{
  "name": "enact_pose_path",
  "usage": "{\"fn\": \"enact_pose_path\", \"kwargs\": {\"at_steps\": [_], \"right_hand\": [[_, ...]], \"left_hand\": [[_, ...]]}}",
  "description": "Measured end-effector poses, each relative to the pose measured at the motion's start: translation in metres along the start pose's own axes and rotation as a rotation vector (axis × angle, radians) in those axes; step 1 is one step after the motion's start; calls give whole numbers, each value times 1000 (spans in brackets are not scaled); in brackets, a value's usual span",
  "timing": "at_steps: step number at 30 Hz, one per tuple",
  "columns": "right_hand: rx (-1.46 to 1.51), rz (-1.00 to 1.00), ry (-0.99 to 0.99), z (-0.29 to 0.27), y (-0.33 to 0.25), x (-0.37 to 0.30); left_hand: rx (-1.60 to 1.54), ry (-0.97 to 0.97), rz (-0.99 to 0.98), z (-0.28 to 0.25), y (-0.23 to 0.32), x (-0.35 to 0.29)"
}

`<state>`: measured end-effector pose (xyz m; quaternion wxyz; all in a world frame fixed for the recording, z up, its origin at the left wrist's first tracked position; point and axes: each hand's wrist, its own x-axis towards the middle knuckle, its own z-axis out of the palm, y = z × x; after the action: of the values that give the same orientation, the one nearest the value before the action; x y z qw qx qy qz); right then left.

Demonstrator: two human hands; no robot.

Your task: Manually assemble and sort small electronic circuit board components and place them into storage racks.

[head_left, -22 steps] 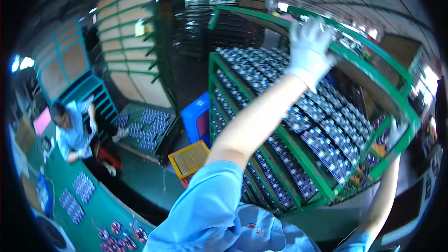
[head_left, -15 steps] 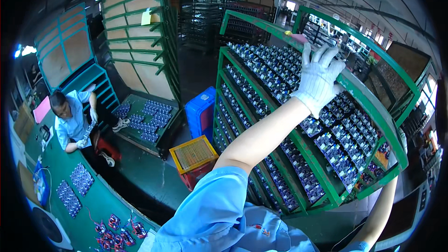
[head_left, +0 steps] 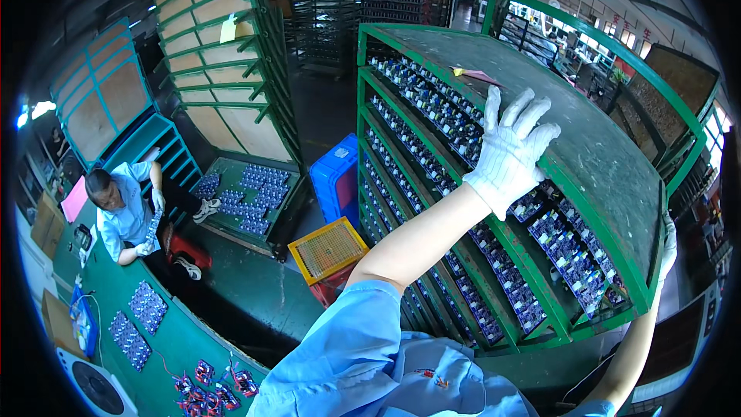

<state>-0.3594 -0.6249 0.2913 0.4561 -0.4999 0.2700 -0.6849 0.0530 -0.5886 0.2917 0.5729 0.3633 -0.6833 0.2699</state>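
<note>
In front of me stands a green metal rack [head_left: 505,305], its slanting shelves filled with rows of populated circuit boards [head_left: 567,251]. My left hand [head_left: 505,158], in a white striped glove, reaches over the front edge of the rack's flat top panel [head_left: 587,108]. Its fingers are spread and no object is held in it; the palm lies against the green edge. At the rack's right side is my right hand [head_left: 668,243], also gloved. Most of its fingers are hidden by the rack's corner. A small pink and yellow slip [head_left: 475,75] lies on the panel near my left fingertips.
A yellow-framed tray [head_left: 328,249] rests on a red crate beside a blue crate [head_left: 334,174]. At left, a person [head_left: 127,205] sits by a green table [head_left: 181,332] bearing circuit boards and wired parts. Another board-laden rack base [head_left: 266,239] stands behind; a green frame [head_left: 587,19] rises at right.
The panel's front edge sits lower, and much more of its top surface shows. My left fingers have straightened and spread from their curl over the edge. My view has shifted slightly.
</note>
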Motion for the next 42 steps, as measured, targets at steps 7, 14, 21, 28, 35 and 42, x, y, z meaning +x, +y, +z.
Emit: {"fn": "enact_pose_path", "kwargs": {"at_steps": [7,14,21,28,35,42], "right_hand": [[-1360,-363,172,2,-6,-11],[-1442,-606,346,-24,10,-34],[-1518,-363,1143,4,15,-216],[-1354,-253,1710,144,176,-407],[-970,302,2249,372,292,-543],[-877,376,2846,550,367,-642]], "left_hand": [[13,-60,81,-8,0,1],[-43,-219,139,-12,-8,10],[-543,455,332,10,18,-68],[-1894,-257,-67,-12,92,-138],[-2259,-1216,356,-72,99,-196],[-2146,-1999,886,-204,88,-256]]}}
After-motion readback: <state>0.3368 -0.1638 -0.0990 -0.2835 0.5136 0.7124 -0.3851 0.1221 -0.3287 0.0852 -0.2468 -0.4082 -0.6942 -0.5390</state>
